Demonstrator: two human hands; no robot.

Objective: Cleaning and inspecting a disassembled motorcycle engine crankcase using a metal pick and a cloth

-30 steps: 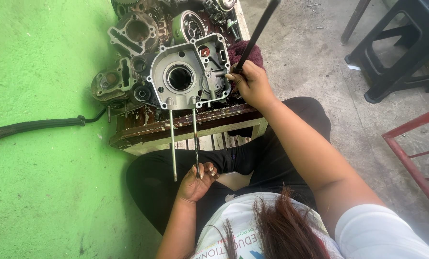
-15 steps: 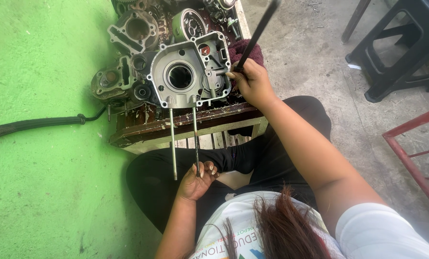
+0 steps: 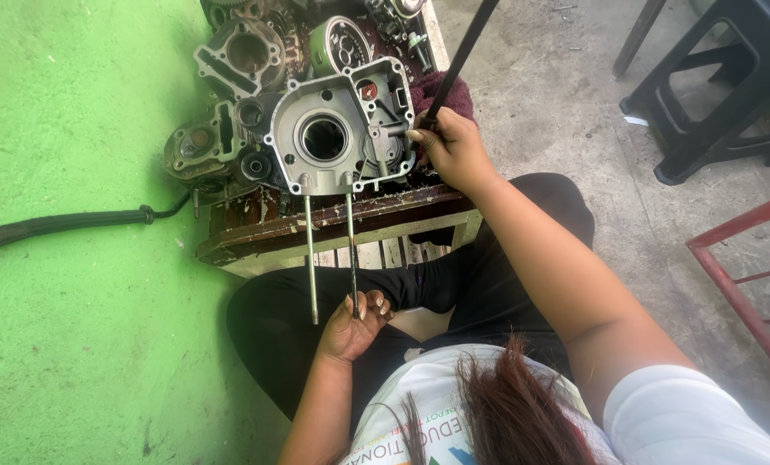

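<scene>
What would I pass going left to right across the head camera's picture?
Black hose → cylinder block → engine case → right hand on a black rod → black stool → red frame.

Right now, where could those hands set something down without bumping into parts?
Bare room: the green floor left of the wooden bench, below the black hose, and the grey concrete between bench and black stool. The bench top is crowded around the engine case.

Left of the engine case (image 3: 337,129) you have open green floor (image 3: 66,344), crossed only by a black hose (image 3: 58,224). Behind the case, engine parts (image 3: 247,60) crowd the table (image 3: 333,228). Right of it stands a black stool (image 3: 712,95).
</scene>
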